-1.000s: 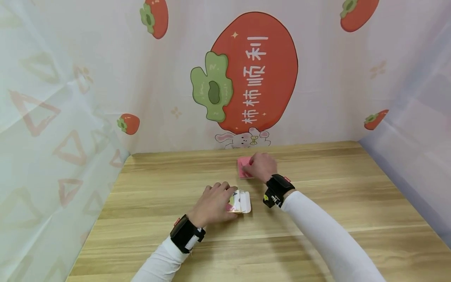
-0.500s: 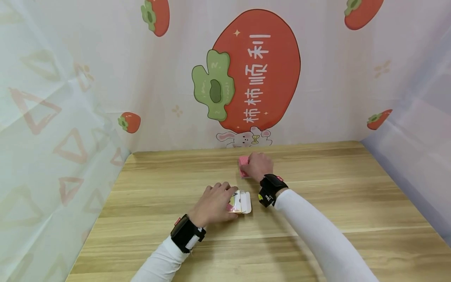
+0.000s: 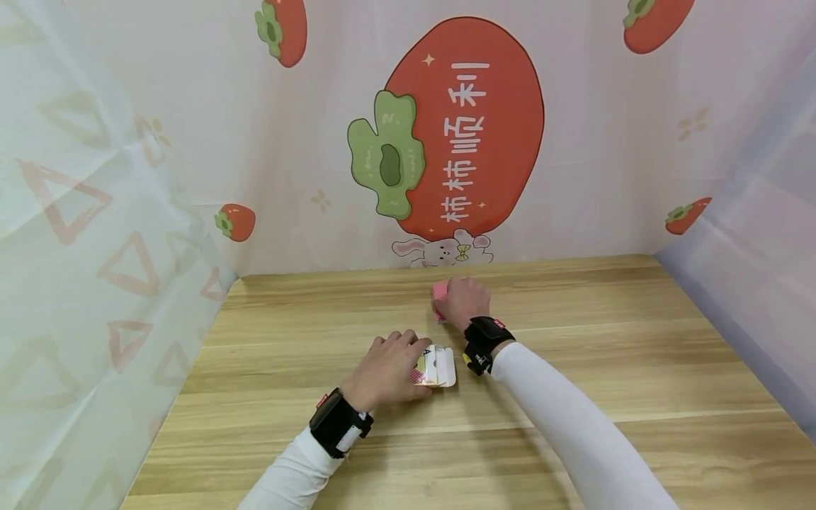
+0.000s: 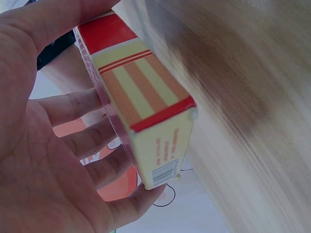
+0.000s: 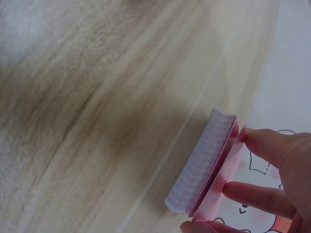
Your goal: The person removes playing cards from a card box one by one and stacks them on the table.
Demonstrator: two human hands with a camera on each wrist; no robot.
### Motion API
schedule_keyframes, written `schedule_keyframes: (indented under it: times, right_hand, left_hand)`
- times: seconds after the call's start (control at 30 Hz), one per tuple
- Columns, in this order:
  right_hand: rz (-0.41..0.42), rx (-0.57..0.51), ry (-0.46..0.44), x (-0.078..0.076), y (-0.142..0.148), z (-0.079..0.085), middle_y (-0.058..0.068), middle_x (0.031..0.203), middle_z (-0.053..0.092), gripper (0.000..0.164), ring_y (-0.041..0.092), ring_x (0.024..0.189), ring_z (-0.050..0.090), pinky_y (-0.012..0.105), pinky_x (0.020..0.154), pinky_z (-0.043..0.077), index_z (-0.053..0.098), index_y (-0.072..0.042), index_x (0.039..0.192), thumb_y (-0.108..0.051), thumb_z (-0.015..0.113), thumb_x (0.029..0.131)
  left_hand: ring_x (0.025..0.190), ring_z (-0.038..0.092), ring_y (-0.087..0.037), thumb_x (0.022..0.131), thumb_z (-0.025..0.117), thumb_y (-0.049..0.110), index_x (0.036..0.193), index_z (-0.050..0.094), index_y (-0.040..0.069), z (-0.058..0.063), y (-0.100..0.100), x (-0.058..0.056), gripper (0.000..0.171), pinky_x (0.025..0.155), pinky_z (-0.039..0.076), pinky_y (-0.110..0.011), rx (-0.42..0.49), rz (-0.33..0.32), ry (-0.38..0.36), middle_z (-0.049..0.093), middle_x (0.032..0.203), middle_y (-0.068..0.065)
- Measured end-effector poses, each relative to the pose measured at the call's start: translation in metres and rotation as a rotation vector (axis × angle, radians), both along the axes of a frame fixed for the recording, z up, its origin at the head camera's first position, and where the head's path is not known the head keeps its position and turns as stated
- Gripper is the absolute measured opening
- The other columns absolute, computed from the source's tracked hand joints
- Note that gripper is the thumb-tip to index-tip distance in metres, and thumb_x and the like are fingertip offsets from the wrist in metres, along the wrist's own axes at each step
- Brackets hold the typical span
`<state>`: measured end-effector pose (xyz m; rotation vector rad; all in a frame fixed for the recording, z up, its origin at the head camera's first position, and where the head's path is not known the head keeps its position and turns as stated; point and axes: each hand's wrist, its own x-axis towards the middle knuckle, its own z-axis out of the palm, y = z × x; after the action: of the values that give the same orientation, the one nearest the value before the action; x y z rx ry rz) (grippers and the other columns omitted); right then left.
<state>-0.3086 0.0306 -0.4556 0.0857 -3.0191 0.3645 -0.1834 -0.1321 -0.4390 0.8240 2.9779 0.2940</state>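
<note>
My left hand grips a small playing-card box lying on the table, its white end flap folded out to the right. In the left wrist view, the thumb and fingers hold opposite edges of this red, cream and orange box, and a barcode shows on its end. Farther back, my right hand pinches cards of a pink-red backed deck. The right wrist view shows the deck's white edges, with the red-backed upper cards tilted apart from the stack under the fingertips.
Both things are on a wood-grain table. A white curtain printed with persimmons stands at its back edge, and more printed cloth hangs along the left and right sides. Each wrist wears a black strapped camera.
My right hand has shifted slightly left over the deck, covering more of it, and the wrist has swung left. The left hand and the box stay in place.
</note>
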Motion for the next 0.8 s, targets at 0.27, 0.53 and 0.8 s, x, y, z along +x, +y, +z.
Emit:
schedule_keyframes:
  times: [0.27, 0.53, 0.8]
  right_hand:
    - [0.008, 0.011, 0.008, -0.0007, -0.0013, -0.0020, 0.009, 0.070, 0.059, 0.036, 0.025, 0.063, 0.056, 0.032, 0.051, 0.039, 0.073, -0.005, 0.086, -0.041, 0.076, 0.088]
    - [0.003, 0.019, 0.000, -0.0021, -0.0023, -0.0042, 0.009, 0.070, 0.058, 0.039, 0.025, 0.061, 0.055, 0.033, 0.051, 0.038, 0.073, -0.005, 0.090, -0.043, 0.075, 0.089]
    - [0.000, 0.019, -0.012, -0.0022, -0.0024, -0.0036, 0.009, 0.068, 0.054, 0.039, 0.024, 0.060, 0.053, 0.033, 0.050, 0.037, 0.071, -0.005, 0.086, -0.044, 0.076, 0.088]
  left_hand:
    - [0.109, 0.056, -0.027, 0.074, 0.087, 0.045, 0.135, 0.061, 0.011, 0.0005, 0.0001, 0.0006, 0.074, 0.089, 0.047, -0.050, 0.003, -0.002, 0.000, 0.061, 0.120, -0.007]
    - [0.108, 0.057, -0.027, 0.074, 0.087, 0.045, 0.136, 0.061, 0.012, -0.0009, -0.0006, 0.0004, 0.075, 0.088, 0.048, -0.050, 0.001, -0.007, 0.011, 0.061, 0.120, -0.006]
    - [0.107, 0.057, -0.027, 0.073, 0.087, 0.046, 0.135, 0.061, 0.012, -0.0016, -0.0011, 0.0001, 0.075, 0.087, 0.048, -0.051, -0.002, -0.011, 0.014, 0.061, 0.119, -0.006]
